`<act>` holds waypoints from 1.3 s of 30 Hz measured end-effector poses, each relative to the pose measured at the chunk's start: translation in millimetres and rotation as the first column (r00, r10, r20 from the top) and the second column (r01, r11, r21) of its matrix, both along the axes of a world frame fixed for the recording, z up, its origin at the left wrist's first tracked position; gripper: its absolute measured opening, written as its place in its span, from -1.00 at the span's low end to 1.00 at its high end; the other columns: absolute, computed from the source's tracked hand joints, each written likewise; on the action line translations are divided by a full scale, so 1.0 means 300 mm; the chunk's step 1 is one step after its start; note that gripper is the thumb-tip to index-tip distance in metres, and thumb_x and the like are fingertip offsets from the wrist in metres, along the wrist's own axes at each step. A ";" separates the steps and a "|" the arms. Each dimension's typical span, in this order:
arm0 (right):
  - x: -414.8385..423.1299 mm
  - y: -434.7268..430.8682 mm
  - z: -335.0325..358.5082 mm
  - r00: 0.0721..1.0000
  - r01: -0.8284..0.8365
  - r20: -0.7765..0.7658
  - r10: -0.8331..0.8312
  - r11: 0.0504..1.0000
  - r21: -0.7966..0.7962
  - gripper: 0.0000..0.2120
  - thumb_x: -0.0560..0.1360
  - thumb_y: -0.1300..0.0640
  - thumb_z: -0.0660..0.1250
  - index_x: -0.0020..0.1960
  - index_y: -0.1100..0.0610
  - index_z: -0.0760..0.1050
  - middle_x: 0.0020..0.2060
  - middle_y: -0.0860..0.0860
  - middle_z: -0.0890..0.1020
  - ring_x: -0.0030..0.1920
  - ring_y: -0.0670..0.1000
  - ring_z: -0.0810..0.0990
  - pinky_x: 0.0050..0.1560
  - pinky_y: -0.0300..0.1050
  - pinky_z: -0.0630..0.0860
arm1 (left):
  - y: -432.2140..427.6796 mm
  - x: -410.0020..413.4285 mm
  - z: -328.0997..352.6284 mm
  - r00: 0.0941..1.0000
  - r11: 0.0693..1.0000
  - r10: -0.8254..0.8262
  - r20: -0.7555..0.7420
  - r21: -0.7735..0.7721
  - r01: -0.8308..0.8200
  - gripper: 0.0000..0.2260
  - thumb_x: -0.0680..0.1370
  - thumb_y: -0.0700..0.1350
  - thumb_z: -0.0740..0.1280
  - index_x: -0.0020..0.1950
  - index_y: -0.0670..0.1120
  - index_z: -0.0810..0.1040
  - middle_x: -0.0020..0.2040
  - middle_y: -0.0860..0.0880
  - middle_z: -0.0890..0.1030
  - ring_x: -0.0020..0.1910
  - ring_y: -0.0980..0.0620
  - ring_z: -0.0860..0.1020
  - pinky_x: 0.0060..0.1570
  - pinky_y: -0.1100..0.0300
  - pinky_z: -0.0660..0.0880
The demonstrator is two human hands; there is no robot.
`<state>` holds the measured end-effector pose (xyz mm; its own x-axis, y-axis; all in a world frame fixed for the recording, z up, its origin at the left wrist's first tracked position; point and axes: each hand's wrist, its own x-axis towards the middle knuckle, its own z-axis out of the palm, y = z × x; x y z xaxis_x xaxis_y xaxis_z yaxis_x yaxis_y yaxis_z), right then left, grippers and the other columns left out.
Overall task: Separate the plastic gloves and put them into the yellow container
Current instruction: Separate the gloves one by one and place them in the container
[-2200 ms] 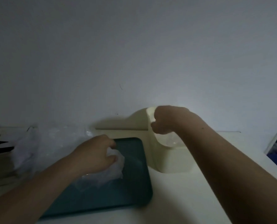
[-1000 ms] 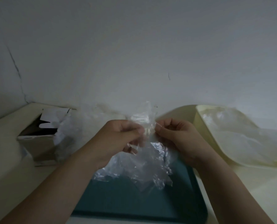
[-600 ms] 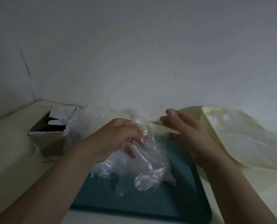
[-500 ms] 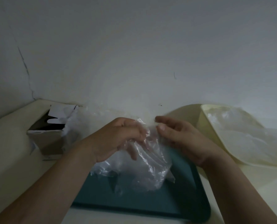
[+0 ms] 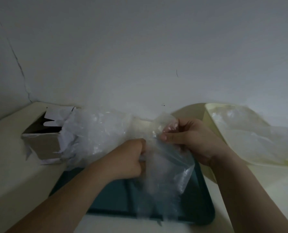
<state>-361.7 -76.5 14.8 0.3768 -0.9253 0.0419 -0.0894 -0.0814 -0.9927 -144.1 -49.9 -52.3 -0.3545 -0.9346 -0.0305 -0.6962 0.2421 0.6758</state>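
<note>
Low in the centre of the frame, 2 hands work a clump of clear plastic gloves above the teal tray. The left hand is curled tight around its lower part, and the right hand pinches its upper edge. The yellow container, with more clear plastic in it, sits at the right edge, and a torn cardboard box and a heap of plastic stand at middle left.

The cream tabletop in front of me stood against a white wall. A teal tray lay flat at its near centre. A torn cardboard box sat at the far left, with a heap of clear plastic gloves touching its right side. The yellow container stood just right of the tray.
</note>
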 end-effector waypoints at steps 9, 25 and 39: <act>-0.015 -0.003 0.007 0.981 -0.080 0.183 0.064 0.993 0.083 -0.77 0.31 0.29 0.51 -0.03 0.24 0.73 -0.14 0.22 0.73 -0.12 0.14 0.71 -0.01 -0.01 0.65 | -0.018 -0.010 -0.029 0.992 0.993 0.118 0.034 0.013 -0.119 -0.81 0.51 -0.22 0.39 -0.21 0.05 0.58 -0.17 0.06 0.63 -0.17 0.09 0.63 -0.17 0.18 0.63; -0.032 0.062 0.083 0.915 -0.317 -0.331 0.230 0.918 -0.239 -0.91 0.58 0.25 0.42 -0.06 0.14 0.69 -0.23 -0.04 0.68 -0.21 -0.13 0.60 -0.12 -0.25 0.51 | 0.017 0.030 0.192 0.497 0.891 0.442 -0.747 0.428 -0.149 -0.81 0.62 -0.21 0.24 -0.10 -0.20 0.61 -0.12 -0.15 0.75 -0.28 0.02 0.65 -0.16 0.11 0.45; 0.014 0.049 0.033 0.990 -0.071 -0.138 0.037 0.966 -0.248 -0.86 0.56 0.26 0.45 -0.19 0.22 0.68 -0.42 0.04 0.62 -0.44 -0.10 0.51 -0.41 -0.27 0.42 | 0.007 0.056 0.166 0.480 0.819 0.525 -0.702 0.571 -0.061 -0.30 0.53 0.47 0.20 0.32 -0.06 0.69 0.29 -0.09 0.61 0.29 -0.24 0.60 0.31 -0.24 0.51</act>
